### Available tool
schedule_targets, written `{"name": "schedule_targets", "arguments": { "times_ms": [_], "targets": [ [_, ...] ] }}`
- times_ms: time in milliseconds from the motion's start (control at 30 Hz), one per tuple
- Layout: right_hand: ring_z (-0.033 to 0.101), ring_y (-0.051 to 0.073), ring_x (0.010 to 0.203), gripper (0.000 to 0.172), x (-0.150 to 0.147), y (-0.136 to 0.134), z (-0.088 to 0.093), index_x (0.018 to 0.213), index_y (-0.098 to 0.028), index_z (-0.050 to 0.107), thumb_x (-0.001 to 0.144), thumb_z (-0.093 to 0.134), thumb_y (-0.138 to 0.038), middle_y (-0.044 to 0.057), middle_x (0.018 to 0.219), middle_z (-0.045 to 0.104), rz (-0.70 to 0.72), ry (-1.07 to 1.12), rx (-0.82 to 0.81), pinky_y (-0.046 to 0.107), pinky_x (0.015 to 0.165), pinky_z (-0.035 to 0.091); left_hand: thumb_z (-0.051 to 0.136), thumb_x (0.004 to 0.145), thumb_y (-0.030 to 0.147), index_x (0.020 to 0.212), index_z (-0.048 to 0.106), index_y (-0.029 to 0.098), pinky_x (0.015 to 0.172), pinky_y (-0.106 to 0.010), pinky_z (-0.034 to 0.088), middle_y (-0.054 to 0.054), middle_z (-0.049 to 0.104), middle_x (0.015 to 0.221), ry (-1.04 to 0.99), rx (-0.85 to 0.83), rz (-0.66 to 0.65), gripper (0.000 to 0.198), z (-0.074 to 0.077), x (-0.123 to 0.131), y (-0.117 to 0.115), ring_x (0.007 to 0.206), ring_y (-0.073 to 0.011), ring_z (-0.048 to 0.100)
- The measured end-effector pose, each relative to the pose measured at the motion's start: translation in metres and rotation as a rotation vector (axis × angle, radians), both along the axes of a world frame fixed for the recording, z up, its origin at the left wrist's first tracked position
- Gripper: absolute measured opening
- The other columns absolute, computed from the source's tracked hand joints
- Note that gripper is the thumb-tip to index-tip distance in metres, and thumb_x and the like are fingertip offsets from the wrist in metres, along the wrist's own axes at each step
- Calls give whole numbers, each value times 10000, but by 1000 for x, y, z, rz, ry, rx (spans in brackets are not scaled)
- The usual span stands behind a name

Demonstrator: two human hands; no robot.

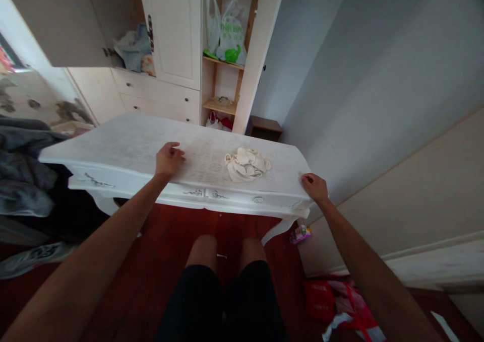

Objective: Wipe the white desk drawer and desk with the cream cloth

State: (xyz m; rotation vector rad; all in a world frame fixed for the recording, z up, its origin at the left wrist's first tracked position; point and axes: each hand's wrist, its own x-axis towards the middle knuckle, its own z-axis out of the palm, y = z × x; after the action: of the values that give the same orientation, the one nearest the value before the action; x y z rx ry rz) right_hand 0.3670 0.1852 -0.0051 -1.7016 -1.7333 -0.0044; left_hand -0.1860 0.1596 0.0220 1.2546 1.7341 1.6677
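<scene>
A white table (102,138) with carved drawer fronts stands before me, its top smudged with grey marks. My left hand (170,159) is over the front part of the tabletop, left of the middle, fingers loosely bent and apart, with nothing in them. At the table's right end is my right hand (316,186), its fingers curled in and thumb close to the forefinger. Whatever may be between those fingers is too small to make out. Between both hands lies a crumpled cream cloth (247,164), touched by neither.
Behind the table stands a white wardrobe (177,35) with open doors, holding plastic bags (231,37) and clothes (134,47). Dark clothing (26,155) is heaped at left. A small purple box (300,234) and red bags (319,299) are on the floor at right, near the wall.
</scene>
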Motion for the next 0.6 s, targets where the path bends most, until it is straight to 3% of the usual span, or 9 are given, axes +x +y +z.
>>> {"name": "schedule_targets", "arguments": {
  "times_ms": [167, 367, 600],
  "targets": [
    [664, 244, 794, 256, -4, -4, 2, 798, -193, 728, 789, 541, -368, 113, 860, 758, -22, -13, 4, 368, 813, 501, 537, 774, 230, 880, 695, 174, 761, -308, 558, -55, 716, 769, 192, -78, -7, 198, 3, 6, -4, 727, -203, 716],
    [655, 249, 802, 281, -20, -19, 1, 818, -192, 736, 784, 537, -387, 121, 879, 760, -106, 90, 89, 384, 824, 507, 488, 802, 250, 976, 721, 153, 741, -288, 552, -74, 738, 832, 232, -135, 59, 306, 8, 6, -7, 746, -197, 713],
    [640, 206, 784, 336, -63, -84, -16, 892, -177, 747, 818, 617, -478, 68, 846, 736, 40, 507, 232, 350, 784, 511, 500, 835, 301, 957, 759, 174, 897, -377, 529, -144, 764, 1048, 620, -235, 24, 313, 5, 8, -3, 1028, -299, 701]
  ]
}}
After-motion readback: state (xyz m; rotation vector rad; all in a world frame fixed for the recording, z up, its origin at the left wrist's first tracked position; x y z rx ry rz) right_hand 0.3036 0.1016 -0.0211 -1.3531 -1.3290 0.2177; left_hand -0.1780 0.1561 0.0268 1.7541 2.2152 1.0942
